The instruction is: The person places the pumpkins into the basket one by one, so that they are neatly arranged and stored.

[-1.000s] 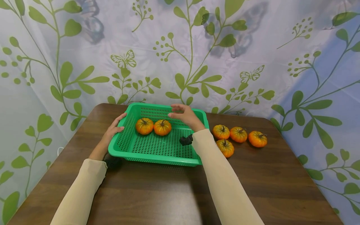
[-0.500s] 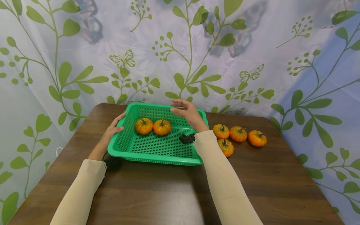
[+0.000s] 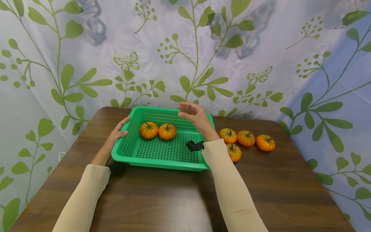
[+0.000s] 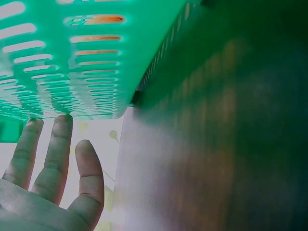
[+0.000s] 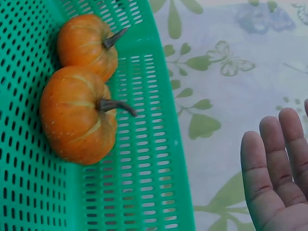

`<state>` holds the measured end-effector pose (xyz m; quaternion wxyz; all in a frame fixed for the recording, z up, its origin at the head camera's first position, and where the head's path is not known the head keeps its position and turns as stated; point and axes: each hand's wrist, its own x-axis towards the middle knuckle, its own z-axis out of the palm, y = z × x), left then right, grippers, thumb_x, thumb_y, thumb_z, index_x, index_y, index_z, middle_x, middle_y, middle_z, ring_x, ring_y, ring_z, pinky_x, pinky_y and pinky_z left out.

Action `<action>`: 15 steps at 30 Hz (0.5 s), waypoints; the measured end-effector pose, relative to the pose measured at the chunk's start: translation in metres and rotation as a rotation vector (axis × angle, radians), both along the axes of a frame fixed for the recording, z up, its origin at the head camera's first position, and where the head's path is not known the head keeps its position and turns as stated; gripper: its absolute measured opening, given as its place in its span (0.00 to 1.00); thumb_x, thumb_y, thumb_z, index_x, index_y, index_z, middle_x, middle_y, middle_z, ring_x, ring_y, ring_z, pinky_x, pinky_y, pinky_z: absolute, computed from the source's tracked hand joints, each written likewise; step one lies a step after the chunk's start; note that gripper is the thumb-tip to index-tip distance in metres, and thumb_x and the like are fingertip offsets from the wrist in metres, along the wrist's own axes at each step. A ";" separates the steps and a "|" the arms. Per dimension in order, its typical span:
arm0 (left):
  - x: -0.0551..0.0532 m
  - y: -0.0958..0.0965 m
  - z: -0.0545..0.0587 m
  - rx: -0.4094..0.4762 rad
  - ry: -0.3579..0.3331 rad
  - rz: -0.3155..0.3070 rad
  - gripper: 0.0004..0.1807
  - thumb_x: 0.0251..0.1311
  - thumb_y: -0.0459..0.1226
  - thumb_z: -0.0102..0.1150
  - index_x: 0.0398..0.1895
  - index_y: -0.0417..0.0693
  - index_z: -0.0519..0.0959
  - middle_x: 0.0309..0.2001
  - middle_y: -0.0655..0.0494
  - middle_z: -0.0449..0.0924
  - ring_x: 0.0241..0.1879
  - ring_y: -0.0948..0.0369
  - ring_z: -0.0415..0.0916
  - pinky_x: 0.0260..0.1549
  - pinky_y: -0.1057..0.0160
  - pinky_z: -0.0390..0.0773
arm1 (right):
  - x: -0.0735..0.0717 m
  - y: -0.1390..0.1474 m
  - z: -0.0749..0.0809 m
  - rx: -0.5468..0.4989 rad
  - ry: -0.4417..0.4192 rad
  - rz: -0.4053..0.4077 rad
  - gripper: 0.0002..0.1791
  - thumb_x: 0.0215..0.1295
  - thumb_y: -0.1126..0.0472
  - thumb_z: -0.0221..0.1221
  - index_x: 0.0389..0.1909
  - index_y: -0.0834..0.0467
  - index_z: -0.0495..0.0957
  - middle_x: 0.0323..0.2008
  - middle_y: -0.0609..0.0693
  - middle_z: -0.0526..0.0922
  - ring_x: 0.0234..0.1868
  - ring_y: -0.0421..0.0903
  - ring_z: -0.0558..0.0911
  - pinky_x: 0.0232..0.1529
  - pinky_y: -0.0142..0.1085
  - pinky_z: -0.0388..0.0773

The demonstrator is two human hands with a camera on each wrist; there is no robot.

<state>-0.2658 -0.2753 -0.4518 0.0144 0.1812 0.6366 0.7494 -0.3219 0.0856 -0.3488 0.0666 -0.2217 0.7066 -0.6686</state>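
We rested our left hand [image 3: 114, 136], fingers straight, against the basket [image 3: 162, 162], probably steadying it. Our right hand [image 3: 200, 120] hung relaxed, holding nothing; two pumpkins [image 3: 167, 132] sat inside to its left, four others [image 3: 245, 139] on the table [image 3: 275, 183] rightward.

wrist views | right fingers [image 5: 273, 144] cropped | tabletop [image 4: 192, 178] blurred, grain uncertain

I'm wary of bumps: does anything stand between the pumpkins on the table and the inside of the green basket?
Yes: the right wall of the green basket stands between its inside and the four pumpkins on the table. In the head view, the right sleeve also crosses in front of that side.
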 end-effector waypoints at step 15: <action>0.000 0.000 -0.002 0.025 0.028 -0.023 0.33 0.77 0.31 0.39 0.82 0.64 0.63 0.73 0.55 0.56 0.64 0.65 0.73 0.54 0.68 0.79 | 0.028 0.015 0.017 0.011 0.101 0.031 0.26 0.75 0.71 0.63 0.72 0.66 0.76 0.68 0.64 0.78 0.63 0.60 0.79 0.63 0.47 0.78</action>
